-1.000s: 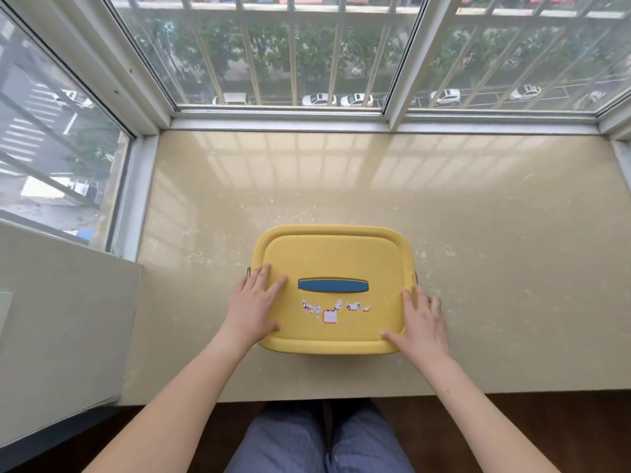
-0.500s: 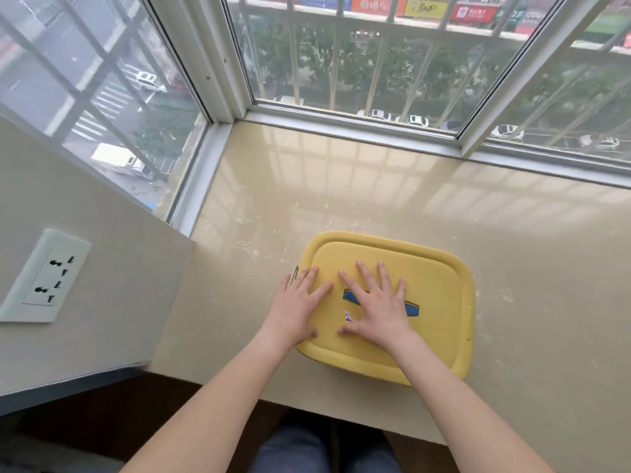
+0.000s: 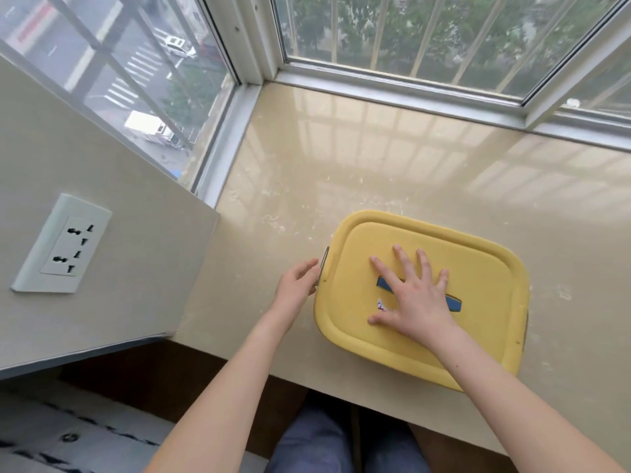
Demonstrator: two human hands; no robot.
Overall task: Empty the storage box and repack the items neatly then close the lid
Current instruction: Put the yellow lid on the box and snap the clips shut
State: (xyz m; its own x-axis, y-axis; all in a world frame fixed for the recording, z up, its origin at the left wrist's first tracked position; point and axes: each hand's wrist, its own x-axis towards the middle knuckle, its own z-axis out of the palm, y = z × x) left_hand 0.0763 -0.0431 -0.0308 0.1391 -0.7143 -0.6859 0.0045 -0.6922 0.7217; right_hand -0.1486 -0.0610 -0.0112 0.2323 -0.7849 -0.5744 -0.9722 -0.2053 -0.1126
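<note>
A yellow storage box (image 3: 478,336) with its lid on stands near the front edge of the beige sill. A blue handle (image 3: 454,302) lies across the lid's middle, partly hidden, with small stickers beside it. My right hand (image 3: 413,298) rests flat on the lid over the handle, fingers spread. My left hand (image 3: 297,285) is at the box's left end, fingertips touching the grey side latch (image 3: 324,264). A second latch (image 3: 524,327) shows at the right end. The box's contents are hidden.
The glossy sill (image 3: 375,165) stretches back to window frames behind and on the left. A wall panel with a socket plate (image 3: 63,244) juts in at the left, close to the box. Below the sill's front edge are my knees (image 3: 334,445).
My left hand slid off the lid to the left-end latch. My right hand had crossed from the right edge to the lid's middle and stays there. The view swung left.
</note>
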